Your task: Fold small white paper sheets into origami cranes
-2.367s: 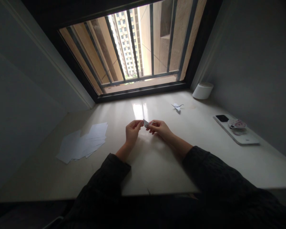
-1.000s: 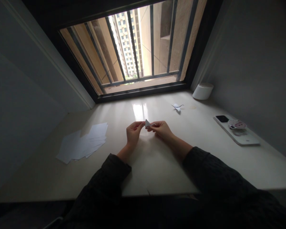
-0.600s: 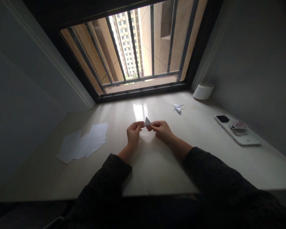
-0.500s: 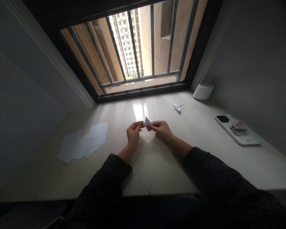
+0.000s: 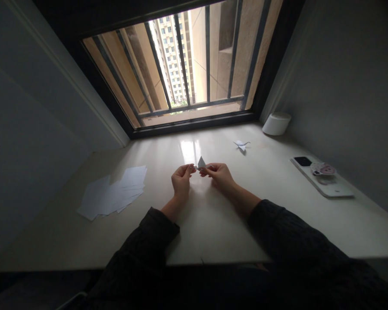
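Observation:
A small folded piece of white paper, with a pointed peak standing up, is held between my two hands above the sill's middle. My left hand pinches its left end between thumb and fingertips. On the other side, my right hand grips the right part, the fingers closed and partly covering it. Further back to the right lies a finished-looking origami crane with a thin curved neck or tail. Loose white paper sheets lie overlapping to the left of my left hand.
A white phone with a round pinkish grip on its back lies at the right. Near the window's right corner stands a white cylindrical object. The barred window rises behind the pale sill, with walls on both sides.
The peak of the folded paper has shifted slightly right and shows a little higher between my hands. Both hands keep their pinch and have barely moved.

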{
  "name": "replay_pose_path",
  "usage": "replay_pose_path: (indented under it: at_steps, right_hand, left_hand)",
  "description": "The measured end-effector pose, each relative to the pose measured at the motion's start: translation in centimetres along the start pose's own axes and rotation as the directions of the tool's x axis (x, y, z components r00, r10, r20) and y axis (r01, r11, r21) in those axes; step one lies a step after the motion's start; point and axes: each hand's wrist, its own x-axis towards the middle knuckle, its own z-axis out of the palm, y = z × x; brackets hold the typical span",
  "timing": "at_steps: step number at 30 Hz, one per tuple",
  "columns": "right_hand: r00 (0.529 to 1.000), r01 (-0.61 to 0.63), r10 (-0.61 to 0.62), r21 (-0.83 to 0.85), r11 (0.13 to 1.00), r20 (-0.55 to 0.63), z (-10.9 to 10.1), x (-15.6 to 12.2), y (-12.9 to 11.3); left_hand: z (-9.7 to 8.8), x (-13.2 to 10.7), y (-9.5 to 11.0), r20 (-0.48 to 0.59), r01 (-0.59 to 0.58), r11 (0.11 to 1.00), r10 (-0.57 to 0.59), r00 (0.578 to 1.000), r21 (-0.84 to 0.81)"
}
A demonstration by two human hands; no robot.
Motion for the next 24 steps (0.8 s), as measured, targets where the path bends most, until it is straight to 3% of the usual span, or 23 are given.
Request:
replay_pose_path:
  at_steps: [10,18,24]
  right_hand:
    - [1.000,0.027,-0.027,0.027,0.999,0.010,-0.11,0.09,0.40]
    - [0.997,0.043,-0.038,0.075,0.996,-0.070,0.46,-0.24,0.20]
    - [0.997,0.057,-0.054,0.050,0.997,-0.063,0.49,-0.26,0.21]
  left_hand:
    - [-0.01,0.07,-0.22,0.014,-0.027,1.000,0.027,1.000,-0.004]
    - [0.15,-0.07,-0.08,0.016,-0.066,0.998,0.067,0.998,-0.017]
    - [0.14,-0.11,-0.01,0.032,-0.076,0.997,0.077,0.997,-0.012]
